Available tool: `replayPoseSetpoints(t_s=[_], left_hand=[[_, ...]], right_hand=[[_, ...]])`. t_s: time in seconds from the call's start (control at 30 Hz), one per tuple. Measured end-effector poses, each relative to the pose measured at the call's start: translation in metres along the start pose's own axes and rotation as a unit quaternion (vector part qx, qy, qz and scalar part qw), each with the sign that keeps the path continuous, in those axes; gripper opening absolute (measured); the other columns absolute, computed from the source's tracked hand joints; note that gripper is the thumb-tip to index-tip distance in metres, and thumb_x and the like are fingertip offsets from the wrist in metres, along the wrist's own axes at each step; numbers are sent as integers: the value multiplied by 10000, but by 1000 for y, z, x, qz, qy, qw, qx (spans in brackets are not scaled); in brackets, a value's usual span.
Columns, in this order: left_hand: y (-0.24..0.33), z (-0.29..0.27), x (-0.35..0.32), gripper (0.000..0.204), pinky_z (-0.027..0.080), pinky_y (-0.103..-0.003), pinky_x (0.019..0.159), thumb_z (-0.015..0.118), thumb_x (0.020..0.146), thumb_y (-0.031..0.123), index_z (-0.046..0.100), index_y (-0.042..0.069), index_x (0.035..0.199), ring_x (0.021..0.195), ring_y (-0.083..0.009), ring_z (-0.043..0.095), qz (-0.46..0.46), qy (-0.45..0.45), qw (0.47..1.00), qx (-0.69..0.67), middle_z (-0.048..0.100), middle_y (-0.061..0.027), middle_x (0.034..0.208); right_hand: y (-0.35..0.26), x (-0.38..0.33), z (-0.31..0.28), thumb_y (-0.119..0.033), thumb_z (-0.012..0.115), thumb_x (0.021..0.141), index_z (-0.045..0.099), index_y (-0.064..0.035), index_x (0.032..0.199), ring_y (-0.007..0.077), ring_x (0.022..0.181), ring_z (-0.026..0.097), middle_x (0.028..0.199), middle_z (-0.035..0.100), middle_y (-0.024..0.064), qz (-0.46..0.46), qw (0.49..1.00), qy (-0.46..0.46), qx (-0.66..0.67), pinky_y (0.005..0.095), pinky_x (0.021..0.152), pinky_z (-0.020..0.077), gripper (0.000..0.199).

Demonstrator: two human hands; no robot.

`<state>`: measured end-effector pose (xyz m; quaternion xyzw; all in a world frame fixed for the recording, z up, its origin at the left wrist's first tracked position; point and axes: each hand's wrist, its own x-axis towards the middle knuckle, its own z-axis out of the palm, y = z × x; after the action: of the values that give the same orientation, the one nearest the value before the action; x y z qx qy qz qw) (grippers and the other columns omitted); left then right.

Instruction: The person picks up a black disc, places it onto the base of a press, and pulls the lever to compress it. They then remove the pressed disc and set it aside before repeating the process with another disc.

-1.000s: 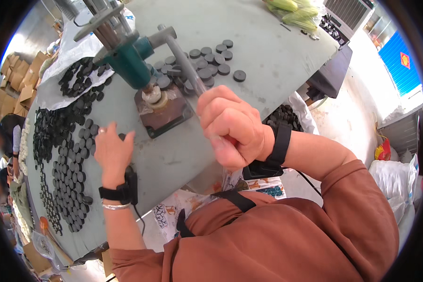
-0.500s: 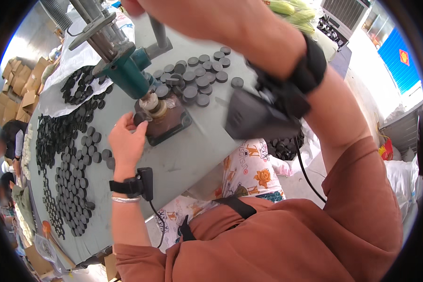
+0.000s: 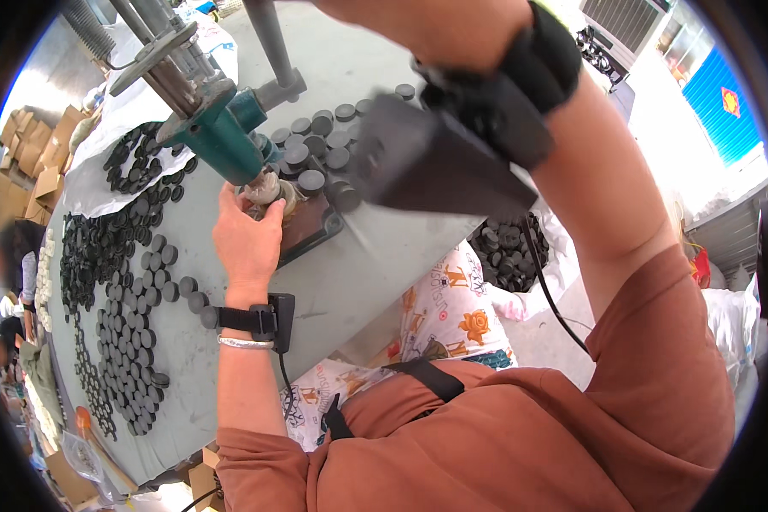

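Observation:
My left hand (image 3: 249, 243) is at the lower end of a green hand press (image 3: 226, 141), its thumb and fingers curled round the pale, film-wrapped tip (image 3: 263, 189). What lies between the fingers is mostly hidden; a dark edge shows there. Under the tip is a dark base plate (image 3: 311, 230) on the grey table. My right forearm (image 3: 461, 34) reaches up past the top edge, so the right hand is out of sight. Several black round caps (image 3: 311, 181) lie just behind the plate, partly covered by the blurred black device (image 3: 435, 158) strapped to my right wrist.
More black discs (image 3: 132, 350) and black rings (image 3: 90, 256) spread over the left of the table (image 3: 350, 290). A white sack (image 3: 115, 192) lies behind them. An open bag of black pieces (image 3: 508, 256) stands beyond the table's right edge. Other people (image 3: 21, 264) are at far left.
My left hand has moved in under the press tip; the black cap it pinched is now mostly hidden. My right hand has gone out of view at the top, and its wrist device has swung left.

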<state>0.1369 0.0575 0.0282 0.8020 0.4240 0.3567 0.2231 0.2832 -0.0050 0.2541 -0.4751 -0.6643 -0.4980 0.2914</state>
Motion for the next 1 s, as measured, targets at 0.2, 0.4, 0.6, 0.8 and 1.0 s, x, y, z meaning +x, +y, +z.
replayPoseSetpoints(t_s=[0.2,0.4,0.6,0.8,1.0], left_hand=[[-18,-3,-5,686,496,-377,856,763,737,182,466,29,1336,986,-284,653,38,25,999,-19,677,-146,1078],[-42,-68,-38,482,496,-366,774,763,742,188,595,12,1158,879,-264,624,-13,-35,991,125,633,-113,944],[-42,-102,-90,389,484,-394,740,758,724,150,623,1,1057,831,-320,578,4,-118,963,242,572,-124,953],[-52,-105,-111,406,474,-395,785,738,750,131,608,-23,1102,938,-333,549,40,-99,960,259,543,-157,1036],[-53,-108,-114,395,483,-398,772,712,771,109,604,-12,1131,928,-344,588,-5,-99,954,283,586,-183,1014]], right_hand=[[-17,-89,-51,1,527,723,523,24,705,253,561,523,647,536,125,90,899,-45,427,344,514,421,30],[-78,-169,-40,52,477,586,464,-27,693,267,674,489,690,483,74,162,839,19,519,332,598,426,134],[-81,-186,-28,31,527,568,467,-48,691,287,697,516,694,489,67,146,831,68,532,333,606,441,158],[-69,-159,-40,42,528,625,476,-38,678,258,632,477,657,465,74,151,844,33,513,326,548,400,109],[-22,-83,-43,22,530,690,510,5,722,304,626,551,654,526,129,62,939,20,338,365,551,450,41]])
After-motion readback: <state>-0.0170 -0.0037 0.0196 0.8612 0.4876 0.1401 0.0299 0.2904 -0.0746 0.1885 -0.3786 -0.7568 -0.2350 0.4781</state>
